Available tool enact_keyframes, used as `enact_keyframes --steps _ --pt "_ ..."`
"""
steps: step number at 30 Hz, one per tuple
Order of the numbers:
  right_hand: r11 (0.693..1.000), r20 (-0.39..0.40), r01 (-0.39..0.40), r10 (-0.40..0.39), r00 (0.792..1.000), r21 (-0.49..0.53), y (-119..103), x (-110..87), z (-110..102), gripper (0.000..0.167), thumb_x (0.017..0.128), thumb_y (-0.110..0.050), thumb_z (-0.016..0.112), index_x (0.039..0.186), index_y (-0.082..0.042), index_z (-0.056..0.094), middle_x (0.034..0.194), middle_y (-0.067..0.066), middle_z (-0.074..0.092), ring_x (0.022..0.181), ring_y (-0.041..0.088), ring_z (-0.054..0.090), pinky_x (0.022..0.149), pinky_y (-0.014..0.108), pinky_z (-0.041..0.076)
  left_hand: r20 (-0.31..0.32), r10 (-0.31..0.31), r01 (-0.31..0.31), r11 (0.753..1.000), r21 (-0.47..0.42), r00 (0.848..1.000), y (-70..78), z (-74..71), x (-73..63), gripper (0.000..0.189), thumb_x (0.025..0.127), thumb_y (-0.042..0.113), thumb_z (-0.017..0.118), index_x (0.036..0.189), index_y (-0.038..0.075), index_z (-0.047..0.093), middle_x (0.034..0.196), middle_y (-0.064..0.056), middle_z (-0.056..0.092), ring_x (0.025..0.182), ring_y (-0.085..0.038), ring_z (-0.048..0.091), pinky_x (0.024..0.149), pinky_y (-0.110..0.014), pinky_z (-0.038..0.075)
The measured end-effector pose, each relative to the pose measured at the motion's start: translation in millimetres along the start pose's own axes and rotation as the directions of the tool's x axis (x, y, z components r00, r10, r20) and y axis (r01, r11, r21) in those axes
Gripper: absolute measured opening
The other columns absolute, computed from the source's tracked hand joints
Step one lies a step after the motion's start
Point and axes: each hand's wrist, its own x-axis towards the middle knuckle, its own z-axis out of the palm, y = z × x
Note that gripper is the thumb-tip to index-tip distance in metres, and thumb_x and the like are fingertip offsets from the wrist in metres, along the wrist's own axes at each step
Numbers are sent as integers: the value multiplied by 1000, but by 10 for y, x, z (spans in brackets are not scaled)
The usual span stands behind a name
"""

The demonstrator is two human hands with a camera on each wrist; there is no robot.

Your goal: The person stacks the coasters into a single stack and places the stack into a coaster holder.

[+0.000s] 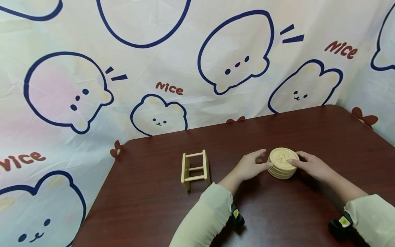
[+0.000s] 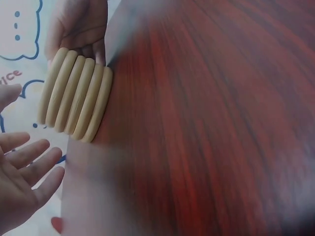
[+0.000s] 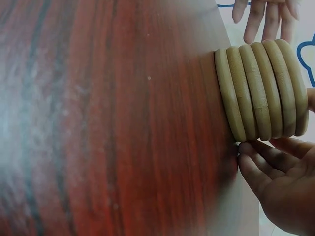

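Several round wooden coasters stand in a stack (image 1: 282, 173) on the table, the top one carved with a leaf-like pattern. My right hand (image 1: 313, 166) holds the stack from the right, its thumb over the top coaster and its fingers along the side. In the right wrist view, those fingers (image 3: 261, 169) reach the lower coasters. On the other side is my left hand (image 1: 250, 166), fingers spread, its thumb close to the rim. A gap separates that hand (image 2: 24, 182) from the coasters (image 2: 74, 96) in the left wrist view.
A small wooden rack (image 1: 196, 168) with crossbars stands on the dark red-brown table (image 1: 148, 199), left of my left hand. Behind the table's far edge hangs a pale cloth (image 1: 139, 68) printed with cartoon animals. Each wrist carries a black camera (image 1: 237, 218).
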Motion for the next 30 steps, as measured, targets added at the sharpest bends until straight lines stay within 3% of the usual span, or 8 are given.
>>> enact_keyframes --steps 9,18,26,30 --pt "999 46 -29 28 999 18 -15 11 -24 64 88 -38 45 122 14 33 120 34 34 112 44 28 81 52 31 -78 -69 63 996 -70 995 70 178 87 52 81 39 57 125 14 47 113 9 52 100 -4 49 81 -21 39" --pt "999 85 -21 17 996 41 5 49 -16 60 89 -34 45 123 15 32 117 31 40 108 38 35 80 44 34 -199 -145 134 988 -71 969 66 276 157 41 78 38 60 111 15 59 101 8 58 96 -4 50 78 -21 40" --pt "990 108 -51 37 993 132 14 51 -10 63 89 -30 46 123 19 27 114 29 44 89 12 49 70 27 45 -223 -228 221 974 -58 948 114 320 190 43 75 40 63 108 12 60 97 3 61 88 -7 54 71 -22 42" --pt "985 102 -77 61 993 157 19 40 -3 66 89 -33 46 125 18 25 115 29 42 87 9 50 70 26 45 -245 -279 267 960 -83 929 144 347 193 43 72 41 65 103 11 62 92 2 61 85 -9 54 68 -23 43"
